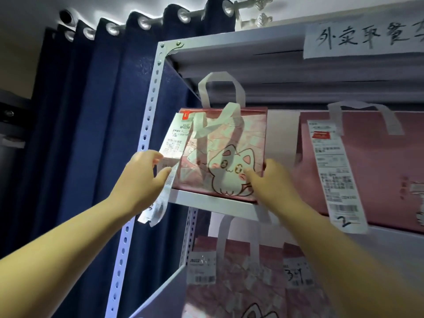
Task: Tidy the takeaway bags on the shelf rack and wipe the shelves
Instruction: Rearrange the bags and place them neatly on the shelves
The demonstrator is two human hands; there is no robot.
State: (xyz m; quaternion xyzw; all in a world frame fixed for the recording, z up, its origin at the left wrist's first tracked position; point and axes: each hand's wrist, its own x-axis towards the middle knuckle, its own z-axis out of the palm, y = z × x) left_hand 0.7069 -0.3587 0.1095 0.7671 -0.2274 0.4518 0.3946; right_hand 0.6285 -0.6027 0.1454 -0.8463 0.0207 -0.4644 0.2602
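In the head view, a small pink fabric takeaway bag with a white cartoon cat (pixel 221 154) is standing at the left end of the white metal shelf (pixel 213 203), just right of the perforated white upright post (pixel 146 125). The left hand (pixel 140 177) is pinching the long white receipt (pixel 171 157) hanging off the bag's left edge. The right hand (pixel 270 182) is gripping the bag's lower right corner. A larger pink bag (pixel 376 166) is sitting to its right, apart from it.

A dark blue curtain (pixel 96 134) hangs from a rod (pixel 199 13) (silver eyelets) at left.
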